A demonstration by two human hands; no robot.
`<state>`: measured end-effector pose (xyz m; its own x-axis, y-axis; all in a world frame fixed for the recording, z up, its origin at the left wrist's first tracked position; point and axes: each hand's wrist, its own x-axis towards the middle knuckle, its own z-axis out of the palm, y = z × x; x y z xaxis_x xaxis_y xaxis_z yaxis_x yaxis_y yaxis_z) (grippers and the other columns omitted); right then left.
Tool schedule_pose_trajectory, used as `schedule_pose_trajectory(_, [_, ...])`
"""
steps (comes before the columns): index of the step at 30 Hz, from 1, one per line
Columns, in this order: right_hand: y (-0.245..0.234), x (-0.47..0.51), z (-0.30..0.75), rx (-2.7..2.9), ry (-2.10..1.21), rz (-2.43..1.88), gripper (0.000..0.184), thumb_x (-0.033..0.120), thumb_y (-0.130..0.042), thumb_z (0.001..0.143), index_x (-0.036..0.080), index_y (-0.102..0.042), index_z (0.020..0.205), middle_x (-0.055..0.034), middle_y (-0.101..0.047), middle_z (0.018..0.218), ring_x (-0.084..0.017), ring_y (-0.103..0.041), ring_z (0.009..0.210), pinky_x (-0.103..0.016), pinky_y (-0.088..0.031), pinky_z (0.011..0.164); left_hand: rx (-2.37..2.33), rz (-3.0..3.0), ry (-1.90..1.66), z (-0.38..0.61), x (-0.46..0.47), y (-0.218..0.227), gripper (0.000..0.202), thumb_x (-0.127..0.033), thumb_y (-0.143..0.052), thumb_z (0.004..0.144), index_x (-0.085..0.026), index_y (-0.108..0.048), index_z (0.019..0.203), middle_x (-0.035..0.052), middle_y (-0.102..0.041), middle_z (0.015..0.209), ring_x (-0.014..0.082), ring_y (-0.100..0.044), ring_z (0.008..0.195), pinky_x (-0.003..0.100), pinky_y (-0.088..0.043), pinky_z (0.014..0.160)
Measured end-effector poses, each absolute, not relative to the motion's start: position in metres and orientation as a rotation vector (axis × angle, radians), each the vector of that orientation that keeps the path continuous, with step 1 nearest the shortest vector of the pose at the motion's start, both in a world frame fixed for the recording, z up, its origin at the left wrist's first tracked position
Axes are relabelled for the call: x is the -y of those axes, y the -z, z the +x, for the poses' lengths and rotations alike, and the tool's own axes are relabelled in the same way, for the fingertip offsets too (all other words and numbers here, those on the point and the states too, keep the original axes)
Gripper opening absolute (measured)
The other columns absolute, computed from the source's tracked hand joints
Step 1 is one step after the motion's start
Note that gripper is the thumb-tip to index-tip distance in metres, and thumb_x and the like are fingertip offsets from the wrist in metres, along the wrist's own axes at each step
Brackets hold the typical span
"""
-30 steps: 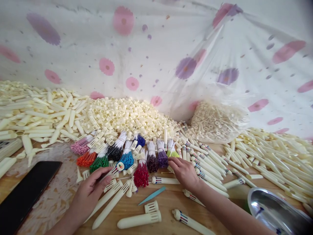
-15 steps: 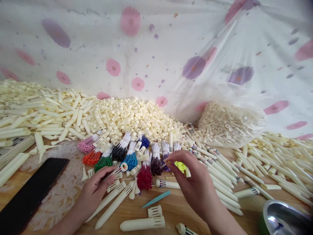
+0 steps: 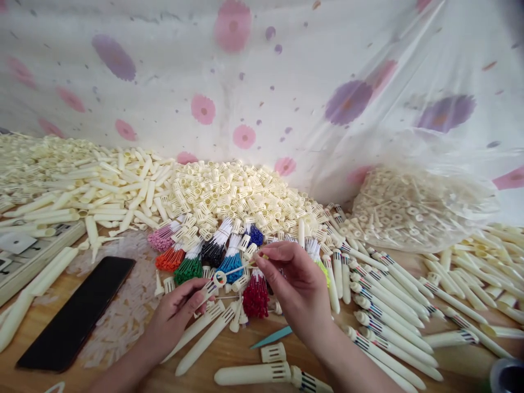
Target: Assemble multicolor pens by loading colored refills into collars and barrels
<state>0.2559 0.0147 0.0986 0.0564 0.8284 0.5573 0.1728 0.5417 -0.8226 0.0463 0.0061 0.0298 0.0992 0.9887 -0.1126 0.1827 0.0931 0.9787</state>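
Note:
My left hand (image 3: 182,308) is closed around a cream multicolour pen barrel (image 3: 210,289), its slotted, round open end facing up and right. With thumb and fingertips together, my right hand (image 3: 297,281) pinches a thin white pen refill (image 3: 239,269) at its upper end, where a little yellow shows. The refill's other end is at the barrel's opening; whether it has gone inside I cannot tell. Behind my hands lie bundles of white refills with coloured ends, among them red (image 3: 256,295), blue (image 3: 231,266), green (image 3: 189,268) and orange (image 3: 170,259).
Piles of cream slotted caps (image 3: 237,191) and barrels (image 3: 102,188) fill the back. On the left lies a black phone (image 3: 77,311). Pens with coloured slots (image 3: 393,327) are lined up at right, before a clear bag of parts (image 3: 421,207). Blue tweezers (image 3: 272,337) lie in front.
My right hand has come closer to my left, bringing the refill to the barrel's open end. My left hand keeps its hold. The whole view has shifted, so things appear further right.

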Motion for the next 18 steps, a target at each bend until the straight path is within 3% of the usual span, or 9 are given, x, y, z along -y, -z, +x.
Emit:
schedule_pose_trajectory(8, [-0.0997,-0.0213,0.2584,1.332,-0.795,-0.961,0.006,0.018,-0.063,0.079,0.020,-0.057,0.078,0.0021,-0.063,0.071,-0.009,-0.058,0.062,-0.021,-0.050,0.055,-1.293,1.317,-0.927,0.0430,-0.0047,-0.0261,0.034,-0.046,-0.060,0.076,-0.017,-0.070,0.093,0.0006,-0.069,0.061,0.0168,-0.062,0.058,0.026,-0.054,0.059])
schedule_pose_trajectory(18, [-0.1033,-0.0203,0.2599,1.299,-0.835,-0.985,0.006,0.019,-0.064,0.077,0.020,-0.058,0.078,0.0014,-0.063,0.072,-0.009,-0.059,0.064,-0.021,-0.050,0.058,-1.260,1.235,-0.910,0.0440,-0.0054,-0.0264,0.037,-0.049,-0.067,0.071,-0.018,-0.071,0.090,-0.0008,-0.068,0.059,0.0143,-0.058,0.057,0.023,-0.050,0.057])
